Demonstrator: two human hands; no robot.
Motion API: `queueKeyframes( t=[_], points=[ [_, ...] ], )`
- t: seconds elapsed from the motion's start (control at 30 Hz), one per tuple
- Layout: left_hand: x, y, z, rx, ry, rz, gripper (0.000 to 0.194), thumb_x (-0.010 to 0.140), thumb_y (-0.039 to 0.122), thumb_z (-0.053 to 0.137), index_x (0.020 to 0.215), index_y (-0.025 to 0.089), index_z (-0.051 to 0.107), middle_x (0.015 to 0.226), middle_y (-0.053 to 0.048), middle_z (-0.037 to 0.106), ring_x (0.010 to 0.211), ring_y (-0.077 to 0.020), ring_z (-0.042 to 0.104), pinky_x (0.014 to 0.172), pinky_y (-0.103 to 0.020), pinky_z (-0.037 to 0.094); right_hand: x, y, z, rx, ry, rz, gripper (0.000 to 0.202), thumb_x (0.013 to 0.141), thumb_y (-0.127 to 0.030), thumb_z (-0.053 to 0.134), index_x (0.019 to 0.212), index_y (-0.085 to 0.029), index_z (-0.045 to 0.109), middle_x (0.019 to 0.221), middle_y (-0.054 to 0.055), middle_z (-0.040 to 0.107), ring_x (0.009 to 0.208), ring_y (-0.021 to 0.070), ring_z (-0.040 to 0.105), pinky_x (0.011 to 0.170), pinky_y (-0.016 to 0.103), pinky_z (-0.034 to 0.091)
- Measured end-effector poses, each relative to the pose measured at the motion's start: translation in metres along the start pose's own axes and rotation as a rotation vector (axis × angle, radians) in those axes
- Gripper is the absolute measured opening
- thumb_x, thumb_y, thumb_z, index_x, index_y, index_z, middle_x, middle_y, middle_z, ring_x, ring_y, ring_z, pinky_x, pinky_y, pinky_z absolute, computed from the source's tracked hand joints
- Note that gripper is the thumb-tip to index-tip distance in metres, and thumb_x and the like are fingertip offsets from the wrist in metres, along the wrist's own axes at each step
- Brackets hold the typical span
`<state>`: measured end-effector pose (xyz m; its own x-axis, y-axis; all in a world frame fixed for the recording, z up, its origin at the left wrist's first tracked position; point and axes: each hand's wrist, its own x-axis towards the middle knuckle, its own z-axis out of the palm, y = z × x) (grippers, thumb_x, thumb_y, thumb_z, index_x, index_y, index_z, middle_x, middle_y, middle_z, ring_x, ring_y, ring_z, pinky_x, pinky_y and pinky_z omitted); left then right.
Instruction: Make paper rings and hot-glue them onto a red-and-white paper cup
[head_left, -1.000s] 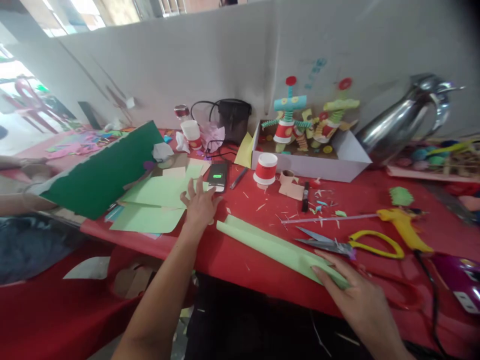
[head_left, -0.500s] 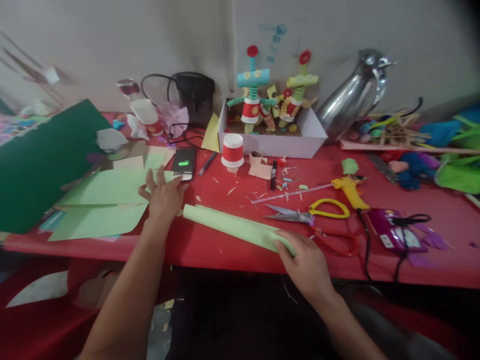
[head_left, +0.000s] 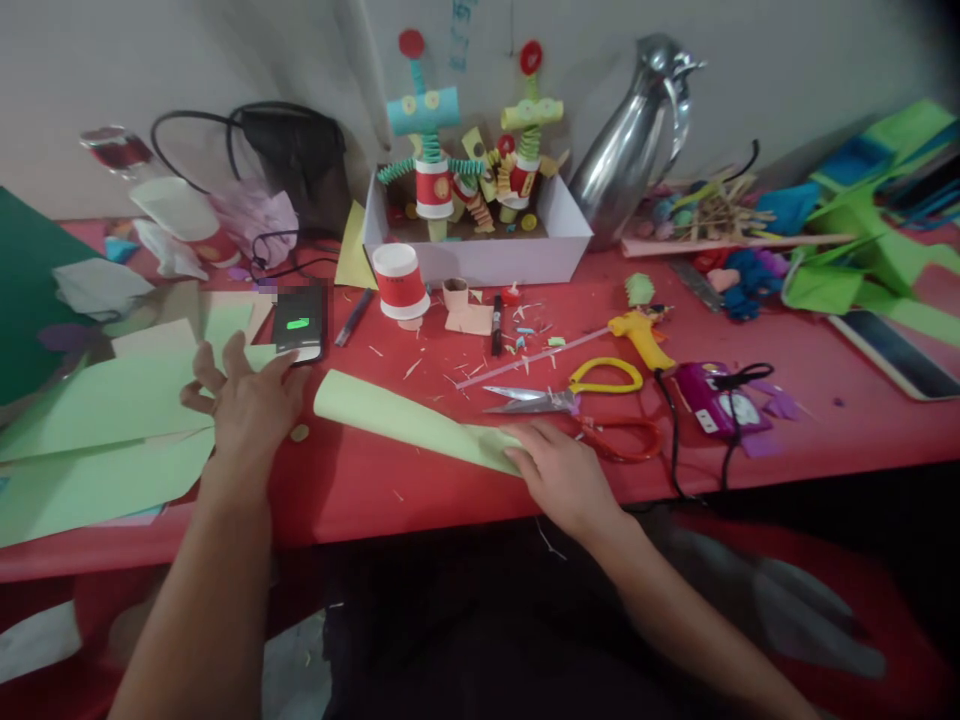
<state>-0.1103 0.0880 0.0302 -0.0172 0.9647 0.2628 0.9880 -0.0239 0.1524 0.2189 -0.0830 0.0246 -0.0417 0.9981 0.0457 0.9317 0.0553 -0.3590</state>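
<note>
A rolled sheet of light green paper (head_left: 397, 412) lies slantwise near the front of the red table, its left end round and open. My right hand (head_left: 559, 465) has its fingers closed on the roll's right end, which looks flattened. My left hand (head_left: 247, 395) is beside the roll's left end, fingers spread and holding nothing, its fingertips close to a black phone (head_left: 300, 322). Flat light green sheets (head_left: 105, 400) lie left of it. Scissors (head_left: 547, 398) with yellow and red handles rest just behind my right hand.
Behind stand a white box (head_left: 480, 262) with paper figures, a red and white cup (head_left: 400, 280) and a steel jug (head_left: 626, 140). A yellow glue gun (head_left: 645, 340), its black cord, a purple device (head_left: 724, 400) and another phone (head_left: 896, 352) lie at the right.
The view has shifted to the right. The paper roll's left end looks wider, and its right end looks flatter under my right hand. My left hand remains spread beside the phone.
</note>
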Motion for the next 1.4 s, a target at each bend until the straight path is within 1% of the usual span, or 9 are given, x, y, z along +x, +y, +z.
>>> queueKeyframes(
  t=[0.13, 0.2, 0.27, 0.3, 0.37, 0.47, 0.57, 0.87, 1.4],
  points=[
    [-0.013, 0.026, -0.022, -0.014, 0.202, 0.027, 0.037, 0.099, 0.039, 0.046, 0.119, 0.020, 0.070, 0.147, -0.010, 0.052, 0.142, -0.0332, 0.036, 0.116, -0.054, 0.026, -0.002, 0.004, 0.005, 0.043, 0.044, -0.003, 0.028, 0.101, -0.026, 0.049, 0.123, -0.023, 0.066, 0.110, 0.008, 0.072, 0.095, 0.0242, 0.070, 0.072, 0.032, 0.055],
    [-0.039, 0.054, -0.033, -0.087, 0.261, 0.174, 0.036, 0.101, 0.036, 0.040, 0.122, 0.025, 0.067, 0.139, -0.005, 0.060, 0.130, -0.0253, 0.052, 0.116, -0.049, 0.030, -0.003, 0.004, 0.006, 0.070, 0.058, -0.002, 0.028, 0.100, -0.026, 0.050, 0.123, -0.023, 0.066, 0.112, 0.008, 0.072, 0.097, 0.0246, 0.070, 0.074, 0.033, 0.056],
    [-0.074, 0.086, -0.037, -0.181, 0.169, 0.534, 0.032, 0.100, 0.033, 0.042, 0.116, 0.029, 0.069, 0.135, -0.002, 0.064, 0.128, -0.0226, 0.056, 0.115, -0.044, 0.035, -0.003, 0.005, 0.006, 0.102, 0.060, 0.000, 0.028, 0.099, -0.024, 0.051, 0.123, -0.023, 0.066, 0.114, 0.008, 0.072, 0.099, 0.0249, 0.070, 0.077, 0.034, 0.056],
    [-0.092, 0.101, -0.035, -0.221, 0.045, 0.769, 0.031, 0.099, 0.033, 0.045, 0.119, 0.031, 0.069, 0.136, -0.001, 0.064, 0.129, -0.0214, 0.056, 0.114, -0.041, 0.038, -0.002, 0.005, 0.006, 0.119, 0.059, 0.002, 0.028, 0.099, -0.023, 0.050, 0.123, -0.023, 0.066, 0.116, 0.008, 0.072, 0.100, 0.0252, 0.070, 0.079, 0.035, 0.057],
    [-0.123, 0.122, -0.026, -0.212, -0.099, 0.936, 0.039, 0.098, 0.040, 0.051, 0.135, 0.030, 0.060, 0.144, -0.004, 0.059, 0.137, -0.0238, 0.050, 0.118, -0.043, 0.035, -0.002, 0.006, 0.005, 0.155, 0.062, 0.004, 0.030, 0.099, -0.022, 0.049, 0.124, -0.022, 0.065, 0.119, 0.009, 0.072, 0.103, 0.0263, 0.070, 0.084, 0.038, 0.057],
    [-0.147, 0.131, -0.006, -0.180, -0.117, 0.928, 0.058, 0.095, 0.053, 0.052, 0.145, 0.025, 0.051, 0.150, -0.009, 0.053, 0.140, -0.0286, 0.047, 0.120, -0.050, 0.033, -0.004, 0.011, 0.003, 0.252, 0.095, 0.000, 0.033, 0.099, -0.024, 0.051, 0.130, -0.020, 0.061, 0.121, 0.011, 0.071, 0.107, 0.0270, 0.069, 0.091, 0.042, 0.056],
    [-0.149, 0.126, 0.003, -0.143, -0.105, 0.908, 0.064, 0.094, 0.057, 0.050, 0.148, 0.023, 0.047, 0.155, -0.010, 0.046, 0.143, -0.0295, 0.043, 0.120, -0.051, 0.033, -0.012, 0.016, 0.000, 0.379, 0.177, -0.026, 0.035, 0.096, -0.025, 0.057, 0.131, -0.019, 0.058, 0.122, 0.010, 0.070, 0.110, 0.0246, 0.067, 0.095, 0.039, 0.054],
    [-0.153, 0.127, 0.001, -0.102, -0.071, 0.869, 0.065, 0.094, 0.058, 0.047, 0.150, 0.024, 0.046, 0.155, -0.012, 0.046, 0.143, -0.0299, 0.043, 0.120, -0.049, 0.031, -0.023, 0.024, 0.004, 0.385, 0.407, -0.015, 0.018, 0.094, -0.022, 0.062, 0.110, -0.021, 0.068, 0.105, 0.008, 0.064, 0.098, 0.0224, 0.065, 0.090, 0.038, 0.055],
    [-0.152, 0.129, 0.000, -0.075, -0.131, 0.812, 0.065, 0.095, 0.060, 0.044, 0.152, 0.030, 0.040, 0.159, -0.008, 0.040, 0.147, -0.0277, 0.037, 0.122, -0.050, 0.028, -0.013, 0.021, 0.012, 0.271, 0.450, -0.068, 0.014, 0.095, -0.016, 0.058, 0.102, -0.016, 0.070, 0.101, 0.009, 0.064, 0.096, 0.0234, 0.065, 0.088, 0.037, 0.054]
  ],
)
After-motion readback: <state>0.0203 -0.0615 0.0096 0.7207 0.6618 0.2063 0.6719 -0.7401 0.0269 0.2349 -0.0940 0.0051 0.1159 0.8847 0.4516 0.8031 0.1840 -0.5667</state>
